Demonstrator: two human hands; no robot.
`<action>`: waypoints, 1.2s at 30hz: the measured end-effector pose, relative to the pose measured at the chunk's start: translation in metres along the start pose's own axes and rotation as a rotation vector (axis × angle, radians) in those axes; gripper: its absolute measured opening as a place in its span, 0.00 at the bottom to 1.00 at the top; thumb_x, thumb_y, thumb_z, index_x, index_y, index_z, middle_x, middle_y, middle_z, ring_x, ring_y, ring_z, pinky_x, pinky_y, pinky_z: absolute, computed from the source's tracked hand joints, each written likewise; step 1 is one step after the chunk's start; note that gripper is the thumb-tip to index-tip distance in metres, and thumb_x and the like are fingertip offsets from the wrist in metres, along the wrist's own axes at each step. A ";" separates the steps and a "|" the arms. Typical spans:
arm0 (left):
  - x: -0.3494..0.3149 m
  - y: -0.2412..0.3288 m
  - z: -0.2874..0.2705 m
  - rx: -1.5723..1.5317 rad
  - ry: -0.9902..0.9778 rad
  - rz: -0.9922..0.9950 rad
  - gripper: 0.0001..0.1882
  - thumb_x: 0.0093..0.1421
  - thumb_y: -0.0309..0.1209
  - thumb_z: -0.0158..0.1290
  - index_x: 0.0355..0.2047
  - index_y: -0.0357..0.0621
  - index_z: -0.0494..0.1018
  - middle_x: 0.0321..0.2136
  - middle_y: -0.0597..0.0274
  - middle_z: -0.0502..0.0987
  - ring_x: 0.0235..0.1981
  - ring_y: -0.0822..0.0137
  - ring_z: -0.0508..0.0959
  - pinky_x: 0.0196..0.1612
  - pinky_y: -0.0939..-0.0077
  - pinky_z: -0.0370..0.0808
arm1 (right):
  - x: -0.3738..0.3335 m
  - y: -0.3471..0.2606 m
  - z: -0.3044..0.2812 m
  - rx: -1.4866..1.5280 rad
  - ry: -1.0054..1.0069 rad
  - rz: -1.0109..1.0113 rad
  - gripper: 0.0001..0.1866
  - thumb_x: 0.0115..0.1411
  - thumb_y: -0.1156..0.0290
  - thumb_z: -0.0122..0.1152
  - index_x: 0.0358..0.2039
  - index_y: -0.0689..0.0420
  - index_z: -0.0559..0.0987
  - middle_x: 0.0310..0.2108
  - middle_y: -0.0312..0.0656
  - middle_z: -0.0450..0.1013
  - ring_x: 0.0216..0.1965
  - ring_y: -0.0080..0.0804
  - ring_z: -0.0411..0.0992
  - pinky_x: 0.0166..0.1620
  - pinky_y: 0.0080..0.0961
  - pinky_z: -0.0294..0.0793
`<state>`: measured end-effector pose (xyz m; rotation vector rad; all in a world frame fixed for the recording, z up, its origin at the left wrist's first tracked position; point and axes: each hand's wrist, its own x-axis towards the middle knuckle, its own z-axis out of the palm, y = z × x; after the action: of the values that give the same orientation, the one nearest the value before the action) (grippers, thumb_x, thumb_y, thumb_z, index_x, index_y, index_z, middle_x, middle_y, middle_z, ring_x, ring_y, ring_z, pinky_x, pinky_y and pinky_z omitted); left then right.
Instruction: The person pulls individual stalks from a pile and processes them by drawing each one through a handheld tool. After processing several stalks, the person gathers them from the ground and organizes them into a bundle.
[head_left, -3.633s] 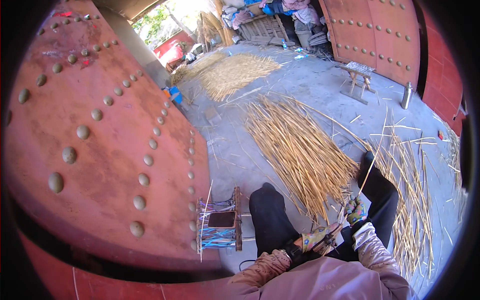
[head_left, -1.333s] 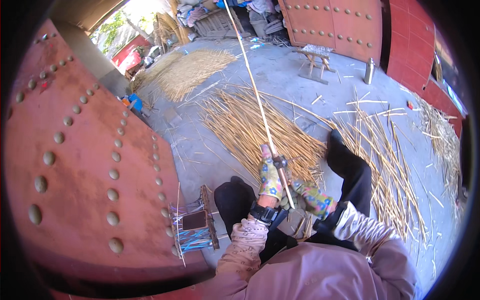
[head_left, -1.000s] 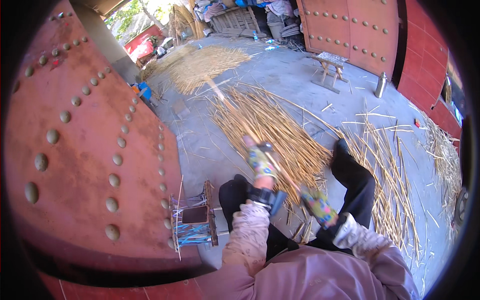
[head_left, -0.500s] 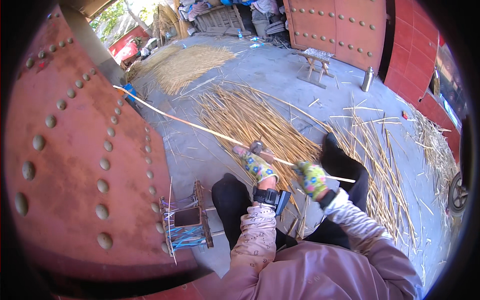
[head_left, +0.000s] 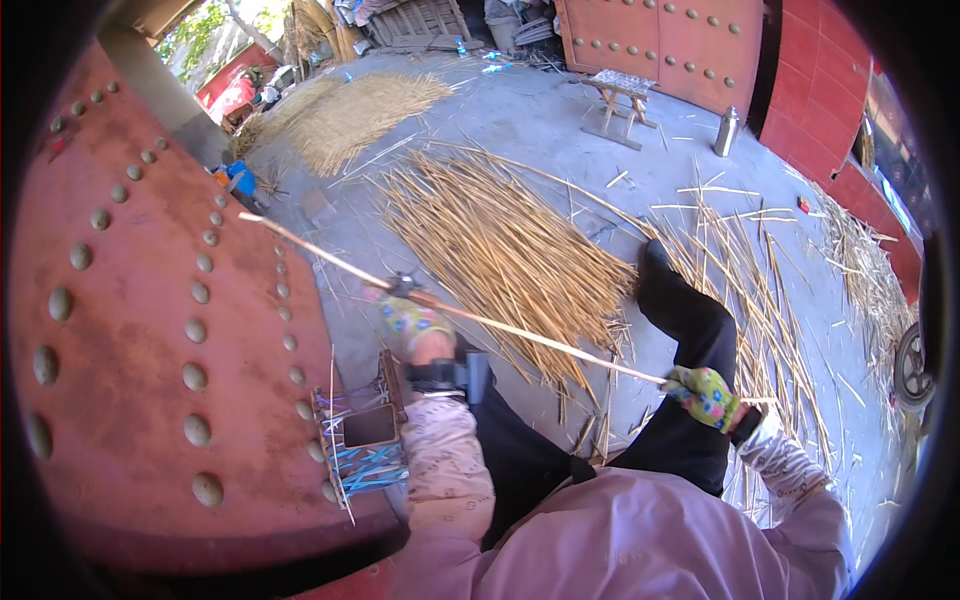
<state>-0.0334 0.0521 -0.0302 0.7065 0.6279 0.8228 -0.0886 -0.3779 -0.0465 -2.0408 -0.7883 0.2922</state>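
One pale stalk (head_left: pixel 540 342): head view, held aslant above the floor, long axis running from far left to near right, beside the straw pile (head_left: pixel 510 250).
Right hand (head_left: pixel 705 395): closed round the stalk's near-right part.
Left hand (head_left: pixel 412 322): well apart, at the dark tool (head_left: pixel 402 284); blurred, grip unclear.
Stalk work: apparently drawing lengthwise against the tool; next calls for steady tension.

A silver flask (head_left: pixel 727 132) stands upright on the grey floor (head_left: pixel 520 120) over there, near a small wooden stool (head_left: pixel 620 84) with a pale top. Closer to me, a dark phone-like slab (head_left: pixel 371 425) lies flat on a blue-strapped seat (head_left: pixel 372 466) beside the big studded red door (head_left: pixel 140 340).
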 end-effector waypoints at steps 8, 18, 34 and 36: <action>-0.103 -0.051 0.029 0.060 -0.066 -0.225 0.26 0.51 0.60 0.34 0.26 0.50 0.64 0.22 0.69 0.62 0.25 0.72 0.61 0.33 0.79 0.60 | 0.110 -0.046 0.081 0.155 0.002 0.046 0.13 0.52 0.67 0.47 0.36 0.58 0.71 0.21 0.48 0.69 0.24 0.37 0.68 0.28 0.29 0.66; -0.005 0.056 0.024 0.016 0.130 0.249 0.21 0.52 0.56 0.37 0.27 0.53 0.65 0.18 0.68 0.63 0.15 0.73 0.62 0.17 0.80 0.62 | -0.012 0.008 -0.026 -0.081 -0.110 -0.042 0.12 0.41 0.81 0.48 0.30 0.59 0.72 0.29 0.37 0.71 0.31 0.27 0.70 0.32 0.20 0.68; -0.004 -0.008 0.017 0.230 -0.054 -0.431 0.25 0.53 0.55 0.37 0.41 0.50 0.62 0.32 0.62 0.67 0.28 0.67 0.68 0.30 0.76 0.69 | 0.172 0.034 0.030 0.520 -0.159 0.195 0.18 0.52 0.72 0.49 0.45 0.62 0.65 0.39 0.37 0.66 0.37 0.19 0.63 0.41 0.13 0.63; -0.010 -0.008 0.002 0.314 -0.222 -0.285 0.22 0.56 0.50 0.36 0.43 0.48 0.61 0.35 0.61 0.67 0.32 0.66 0.68 0.34 0.73 0.68 | 0.187 0.096 0.108 1.166 -0.357 0.051 0.26 0.50 0.68 0.53 0.49 0.61 0.60 0.45 0.43 0.63 0.42 0.24 0.64 0.41 0.14 0.64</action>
<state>-0.0336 0.0394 -0.0330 0.9535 0.6448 0.3780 0.0429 -0.2247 -0.1692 -0.9083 -0.5481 0.9144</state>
